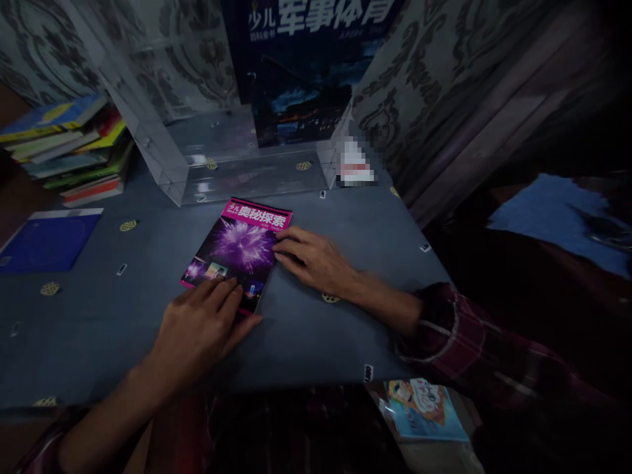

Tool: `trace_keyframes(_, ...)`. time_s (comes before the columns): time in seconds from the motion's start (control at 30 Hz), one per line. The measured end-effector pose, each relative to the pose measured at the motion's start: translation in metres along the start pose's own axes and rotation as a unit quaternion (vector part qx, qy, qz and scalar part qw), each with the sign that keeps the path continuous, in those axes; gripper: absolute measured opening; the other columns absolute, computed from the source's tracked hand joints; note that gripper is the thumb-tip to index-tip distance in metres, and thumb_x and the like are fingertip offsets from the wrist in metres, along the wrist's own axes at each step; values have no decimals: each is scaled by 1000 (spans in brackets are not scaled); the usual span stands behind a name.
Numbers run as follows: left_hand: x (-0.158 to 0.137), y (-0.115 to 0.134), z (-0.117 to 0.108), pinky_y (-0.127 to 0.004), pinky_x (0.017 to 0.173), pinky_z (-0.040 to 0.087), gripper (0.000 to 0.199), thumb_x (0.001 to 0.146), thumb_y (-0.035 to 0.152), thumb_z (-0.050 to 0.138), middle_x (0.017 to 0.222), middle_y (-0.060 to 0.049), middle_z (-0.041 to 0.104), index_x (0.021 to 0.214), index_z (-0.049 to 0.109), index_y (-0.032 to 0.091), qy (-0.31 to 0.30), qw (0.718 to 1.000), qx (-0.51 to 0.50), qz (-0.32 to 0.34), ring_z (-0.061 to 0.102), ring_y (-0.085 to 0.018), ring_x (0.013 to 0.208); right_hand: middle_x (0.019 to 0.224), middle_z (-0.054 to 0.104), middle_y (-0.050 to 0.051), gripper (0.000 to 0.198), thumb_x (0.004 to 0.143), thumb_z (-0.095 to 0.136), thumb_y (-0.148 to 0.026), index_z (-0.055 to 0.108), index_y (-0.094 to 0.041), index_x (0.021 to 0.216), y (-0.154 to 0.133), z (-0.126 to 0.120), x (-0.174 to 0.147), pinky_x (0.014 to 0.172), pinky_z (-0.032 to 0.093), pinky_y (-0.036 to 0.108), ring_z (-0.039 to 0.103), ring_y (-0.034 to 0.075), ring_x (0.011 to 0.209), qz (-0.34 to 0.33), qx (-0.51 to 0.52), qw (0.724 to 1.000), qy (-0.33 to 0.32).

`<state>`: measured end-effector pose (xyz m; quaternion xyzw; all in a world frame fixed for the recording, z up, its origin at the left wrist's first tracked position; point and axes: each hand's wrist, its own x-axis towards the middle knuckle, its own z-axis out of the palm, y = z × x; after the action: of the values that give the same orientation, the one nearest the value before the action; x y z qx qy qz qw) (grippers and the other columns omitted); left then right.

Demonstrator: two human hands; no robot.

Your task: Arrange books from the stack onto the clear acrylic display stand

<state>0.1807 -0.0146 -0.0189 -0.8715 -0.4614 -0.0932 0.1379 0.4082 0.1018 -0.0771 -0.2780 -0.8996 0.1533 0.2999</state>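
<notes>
A purple and black book (241, 247) with a pink title band lies flat on the blue-grey tablecloth, its cover facing up. My left hand (205, 316) rests on the book's lower edge, fingers laid over the cover and thumb stretched out by the near corner. At the upper right edge of the book, the fingertips of my right hand (316, 260) touch the cover, fingers extended and the palm over the cloth. Neither hand grips the book. Behind it stands a clear acrylic rack (247, 179) that holds a dark blue book (306, 79) upright.
A pile of books (74, 145) is at the back left, with a flat blue booklet (49, 240) in front of it. Beside the rack sits a small white and red item (356, 164), partly pixelated. Below the table's front edge lies a light-blue picture book (427, 408).
</notes>
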Motion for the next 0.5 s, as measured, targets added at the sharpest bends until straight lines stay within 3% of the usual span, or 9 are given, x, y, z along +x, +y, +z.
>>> trace_keyframes(0.17, 6, -32, 16, -45, 79, 59, 39, 102, 41, 49, 133, -17, 66, 125, 67, 15, -33, 993, 10, -112, 66, -35, 114, 108, 70, 13, 29, 106, 48, -28, 73, -15, 103, -7, 3, 0, 87, 61, 43, 68, 24, 99, -17, -4, 1000, 21)
trace_keyframes(0.27, 7, -47, 24, -47, 80, 59, 42, 102, 42, 48, 134, -17, 64, 132, 63, 16, -69, 982, -7, -174, 63, -36, 115, 108, 70, 13, 27, 105, 49, -27, 73, -15, 103, -11, 3, 0, 90, 60, 44, 68, 24, 100, -14, -1, 1000, 15)
trace_keyframes(0.43, 4, -43, 24, -41, 79, 60, 39, 102, 45, 49, 112, -10, 71, 125, 65, 18, -60, 981, -89, -164, 70, -28, 98, 118, 68, 13, 21, 101, 54, -26, 73, -17, 106, -6, 3, 1, 96, 58, 48, 66, 26, 108, 51, 8, 998, 42)
trace_keyframes(0.5, 3, -36, 28, -41, 85, 60, 40, 102, 47, 49, 115, -10, 71, 126, 65, 19, -40, 981, -117, -151, 70, -27, 101, 125, 66, 14, 22, 100, 54, -25, 72, -17, 110, -1, 3, 1, 99, 57, 49, 65, 27, 114, 66, 13, 997, 47)
